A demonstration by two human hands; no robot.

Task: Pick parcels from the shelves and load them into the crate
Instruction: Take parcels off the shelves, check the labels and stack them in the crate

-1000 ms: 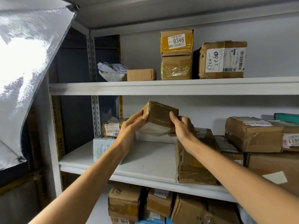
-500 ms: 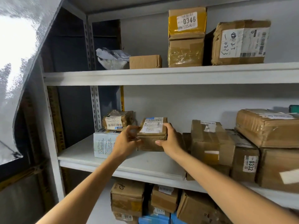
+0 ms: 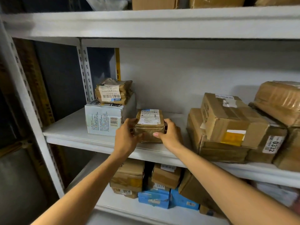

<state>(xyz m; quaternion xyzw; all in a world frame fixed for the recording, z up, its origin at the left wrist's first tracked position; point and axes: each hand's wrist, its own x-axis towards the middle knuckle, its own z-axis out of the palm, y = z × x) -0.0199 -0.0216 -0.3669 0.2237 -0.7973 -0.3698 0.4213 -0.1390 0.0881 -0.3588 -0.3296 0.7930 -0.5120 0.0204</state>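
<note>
**Middle Shelf, Left to Right**

The small brown taped cardboard parcel [image 3: 149,127] sits near the front of the white metal middle shelf [image 3: 73,132]. The left hand [image 3: 128,137] grips its left side and the right hand [image 3: 170,133] grips its right. Just left of it stands a white printed carton [image 3: 103,120], with a crumpled brown paper-wrapped packet [image 3: 112,92] on top. To the right, large brown cardboard boxes [image 3: 227,127] lie stacked. On the shelf below, flat blue boxes [image 3: 154,198] lie among more parcels.

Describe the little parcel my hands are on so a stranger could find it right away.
On the white rack, go to the middle shelf, the gap between the white printed box at left and the cardboard stack at right. The small brown parcel there, held by the left hand and right hand, is the only unstacked one, white label on top.
</note>
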